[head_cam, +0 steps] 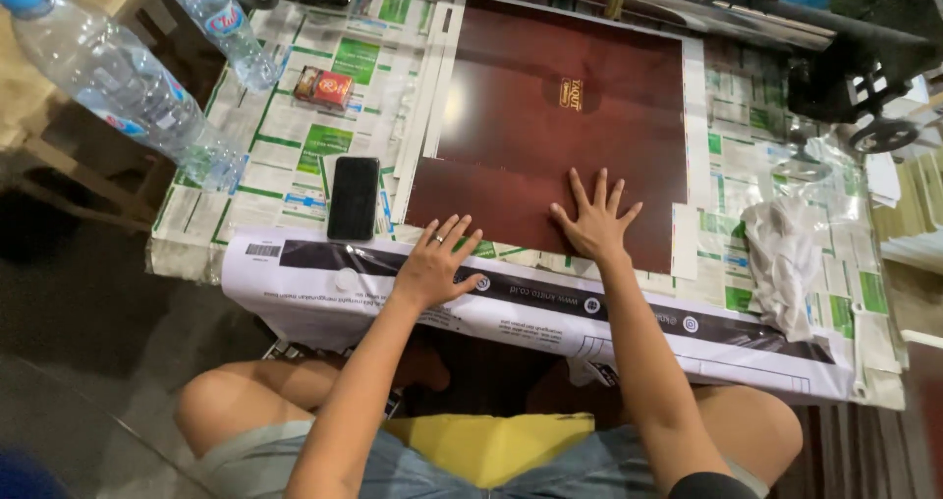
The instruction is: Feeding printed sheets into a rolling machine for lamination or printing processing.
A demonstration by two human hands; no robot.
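view: head cam looking straight down, person sitting low w/ knees bent, both arms reaching fwd onto a low work surface covered in newspaper [295,145]

right hand [594,219]: flat on the dark red-brown glossy sheet [560,116], fingers spread wide, palm down near the sheet's near edge. not gripping anything, just pressing open-handed

left hand [437,258]: also open, fingers apart, ring on one finger. resting at the near-left corner of the sheet, fingertips about on its edge, heel of the hand on the white printed paper strip [550,307]. nothing clamped in it either

the sheet: big rectangle, lies flat in the middle of the newspaper, small gold mark near its centre-top, light glare on the left part. white border strips show along its left + right sides

paper strip: long white sheet w/ a black band, runs across the near edge of the surface, draped over the edge toward the person's legs

phone [354,197]: black, screen dark, lying flat just left of the sheet, near the left hand but not touching

bottles: 2 clear plastic water bottles, one big w/ blue cap [118,77] at far left, 2nd one [224,23] further back, both look tilted from this angle

small box [324,87]: red/orange pack on the newspaper btwn the 2nd bottle and the sheet

right side: crumpled white cloth or plastic [786,258] on the newspaper, well apart from the right hand
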